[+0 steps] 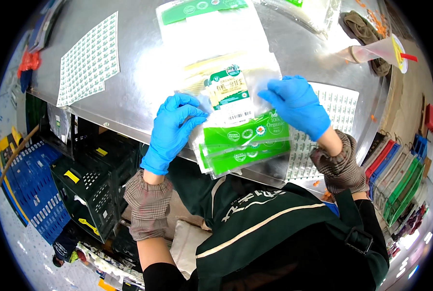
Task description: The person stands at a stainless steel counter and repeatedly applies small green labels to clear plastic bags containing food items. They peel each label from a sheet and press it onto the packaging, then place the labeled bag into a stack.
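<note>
A clear plastic bag point(266, 72) bearing a green and pale yellow label point(227, 88) lies in front of me, overlapping a stack of green-banded bags point(245, 157). My left hand point(173, 127), in a blue glove, has its fingers curled together at the bag's left edge, beside the label. On the other side, my right hand point(298, 103), also blue-gloved, pinches the bag's right edge between thumb and fingers. Just beyond lies another pale bag with a green band point(204, 10).
Sticker sheets lie left point(93, 60) and right point(340, 104) on the steel table point(139, 29). A plastic cup with a red straw point(378, 51) lies near a brown cloth point(359, 26). Black crates point(88, 182) stand below the table's left edge; colourful baskets point(395, 169) are at the right.
</note>
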{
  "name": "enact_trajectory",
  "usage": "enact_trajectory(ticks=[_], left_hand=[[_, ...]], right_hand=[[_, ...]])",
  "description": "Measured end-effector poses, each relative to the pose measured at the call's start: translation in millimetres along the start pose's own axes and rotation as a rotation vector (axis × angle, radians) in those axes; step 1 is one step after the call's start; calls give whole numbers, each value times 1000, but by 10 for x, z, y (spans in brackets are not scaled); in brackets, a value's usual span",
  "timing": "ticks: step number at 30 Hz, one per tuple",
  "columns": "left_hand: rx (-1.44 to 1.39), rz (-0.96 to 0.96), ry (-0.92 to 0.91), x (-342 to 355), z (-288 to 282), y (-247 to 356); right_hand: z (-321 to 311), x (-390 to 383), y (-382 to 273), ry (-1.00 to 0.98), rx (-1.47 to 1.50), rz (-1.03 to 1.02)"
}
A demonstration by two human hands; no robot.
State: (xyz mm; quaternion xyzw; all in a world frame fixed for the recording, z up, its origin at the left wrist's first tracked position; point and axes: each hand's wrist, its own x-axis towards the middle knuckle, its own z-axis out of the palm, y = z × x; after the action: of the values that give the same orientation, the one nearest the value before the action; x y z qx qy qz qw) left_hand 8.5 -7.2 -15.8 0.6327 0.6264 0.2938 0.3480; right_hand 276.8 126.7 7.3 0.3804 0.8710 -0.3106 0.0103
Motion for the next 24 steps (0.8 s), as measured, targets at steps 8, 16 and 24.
enact_trajectory(ticks=[8, 16, 24], left_hand=[[144, 37, -115, 129, -50, 137], [127, 19, -101, 65, -40, 114], [-360, -207, 882, 591, -303, 385]], right_hand=[[351, 141, -187, 337, -543, -469], [-186, 150, 150, 32, -219, -233], [-789, -901, 1362, 296, -214, -82]])
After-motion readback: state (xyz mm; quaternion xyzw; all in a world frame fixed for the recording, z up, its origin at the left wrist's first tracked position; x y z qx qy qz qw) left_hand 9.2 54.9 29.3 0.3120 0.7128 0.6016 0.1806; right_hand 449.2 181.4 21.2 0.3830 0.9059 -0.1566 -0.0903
